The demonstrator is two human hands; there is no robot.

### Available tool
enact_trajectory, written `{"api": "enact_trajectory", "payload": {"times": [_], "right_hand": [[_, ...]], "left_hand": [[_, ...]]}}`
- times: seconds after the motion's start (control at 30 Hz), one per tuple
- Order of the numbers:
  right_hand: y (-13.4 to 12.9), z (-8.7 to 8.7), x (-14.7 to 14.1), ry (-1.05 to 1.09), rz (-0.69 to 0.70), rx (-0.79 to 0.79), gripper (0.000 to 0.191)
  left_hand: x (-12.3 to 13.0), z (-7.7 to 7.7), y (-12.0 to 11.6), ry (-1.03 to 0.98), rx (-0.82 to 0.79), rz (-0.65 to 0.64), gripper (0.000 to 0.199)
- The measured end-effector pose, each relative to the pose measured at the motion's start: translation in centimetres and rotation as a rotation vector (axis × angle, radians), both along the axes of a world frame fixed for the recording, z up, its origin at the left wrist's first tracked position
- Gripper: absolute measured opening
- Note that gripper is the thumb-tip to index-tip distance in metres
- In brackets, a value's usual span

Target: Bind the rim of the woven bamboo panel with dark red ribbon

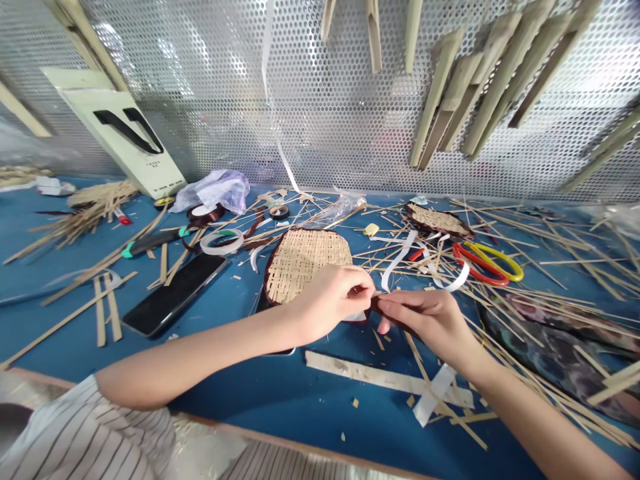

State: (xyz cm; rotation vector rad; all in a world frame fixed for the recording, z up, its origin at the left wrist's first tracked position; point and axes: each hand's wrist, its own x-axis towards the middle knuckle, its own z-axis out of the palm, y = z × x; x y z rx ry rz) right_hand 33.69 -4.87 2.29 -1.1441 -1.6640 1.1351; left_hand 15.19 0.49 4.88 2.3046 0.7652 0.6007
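A woven bamboo-strip panel [305, 257] with dark brown edging lies before me, its lower right part hidden behind my left hand. My left hand [333, 297] is closed at the panel's lower right, thumb and forefinger brought together; what is between them is hidden. Close beside it, my right hand [425, 317] pinches a narrow dark brown strip [375, 304] near the panel's corner. The fingertips of both hands almost meet there. Under the panel, a dark flat object [264, 304] with a pale edge is mostly covered.
Left of the panel lie a black phone [175, 297], a white tape roll [221, 242] and a dark-handled tool [155, 241]. Red-and-yellow-handled scissors [487, 263] and a smaller woven piece [437, 220] lie right, among loose bamboo strips. Behind stands a perforated metal panel [330, 113].
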Motion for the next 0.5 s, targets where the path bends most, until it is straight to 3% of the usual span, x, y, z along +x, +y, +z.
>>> {"api": "enact_trajectory", "payload": {"times": [0.23,0.37,0.5], "right_hand": [[-0.1,-0.2,-0.4,0.085,-0.044,-0.135,0.031],[-0.3,-0.6,-0.2,0.177,-0.082,-0.229,0.031],[-0.5,-1.2,0.8,0.247,-0.103,-0.317,0.032]], "left_hand": [[-0.7,0.0,-0.4,-0.052,-0.203,0.023,0.021],[-0.3,-0.2,-1.0,-0.136,-0.192,0.08,0.018],[0.2,-0.5,-1.2,-0.208,-0.102,0.053,0.016]]}}
